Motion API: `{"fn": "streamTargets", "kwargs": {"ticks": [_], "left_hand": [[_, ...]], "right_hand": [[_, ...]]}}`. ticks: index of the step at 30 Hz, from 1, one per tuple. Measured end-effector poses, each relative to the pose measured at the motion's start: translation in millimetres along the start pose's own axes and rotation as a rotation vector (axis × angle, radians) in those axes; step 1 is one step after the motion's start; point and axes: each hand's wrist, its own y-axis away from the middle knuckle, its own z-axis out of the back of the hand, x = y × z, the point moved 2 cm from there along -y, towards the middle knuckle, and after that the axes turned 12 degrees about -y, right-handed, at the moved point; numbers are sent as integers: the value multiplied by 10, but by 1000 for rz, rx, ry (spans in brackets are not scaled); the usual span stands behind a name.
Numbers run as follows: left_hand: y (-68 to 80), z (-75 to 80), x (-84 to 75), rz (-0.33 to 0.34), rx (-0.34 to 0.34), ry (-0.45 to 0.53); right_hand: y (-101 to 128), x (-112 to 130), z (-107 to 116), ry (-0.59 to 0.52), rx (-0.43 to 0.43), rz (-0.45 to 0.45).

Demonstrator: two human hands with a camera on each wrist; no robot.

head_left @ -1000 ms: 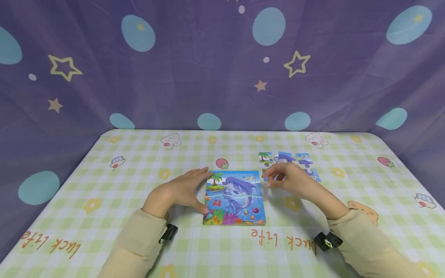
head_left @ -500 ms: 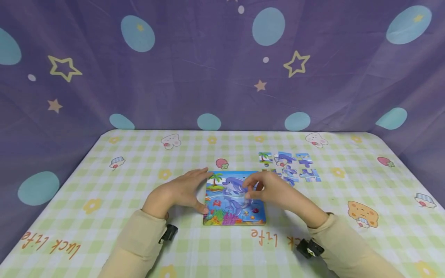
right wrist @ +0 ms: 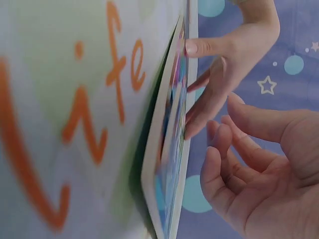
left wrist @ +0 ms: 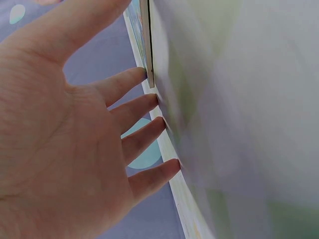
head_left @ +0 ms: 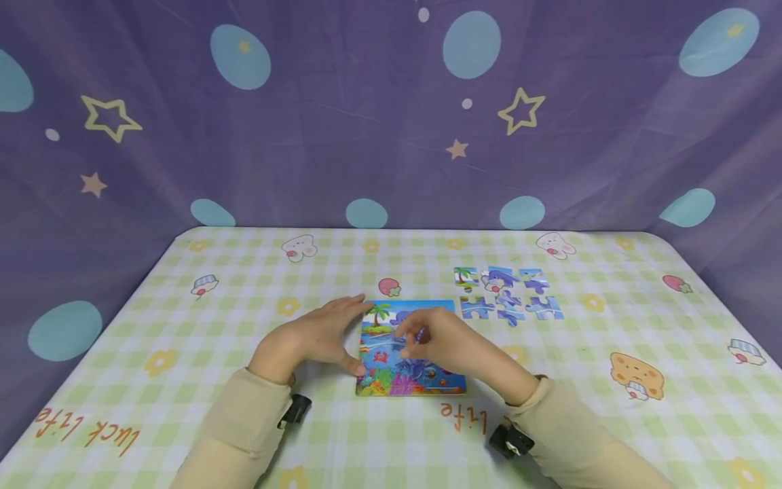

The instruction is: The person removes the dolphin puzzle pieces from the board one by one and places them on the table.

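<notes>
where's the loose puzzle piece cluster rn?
In the head view, the loose blue puzzle pieces lie on the green checked tablecloth, right of and behind the dolphin puzzle board.

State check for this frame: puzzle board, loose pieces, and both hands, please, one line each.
puzzle board: flat on the table, partly covered by the right hand.
loose pieces: lying flat beside the board, untouched, spread in rows.
left hand: fingers straight, steadying the board's left edge.
right hand: over the board, fingers curled; whether it holds a piece cannot be told.
</notes>
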Motion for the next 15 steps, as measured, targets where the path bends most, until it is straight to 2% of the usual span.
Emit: {"fn": "streamTargets", "kwargs": {"ticks": [6,15], "left_hand": [[-5,0,3,-3,8,-5],[-8,5,3,2,10,-7]], "right_hand": [[-55,59,-124,10,40,-4],[-114,134,-241,130,48,-82]]}}
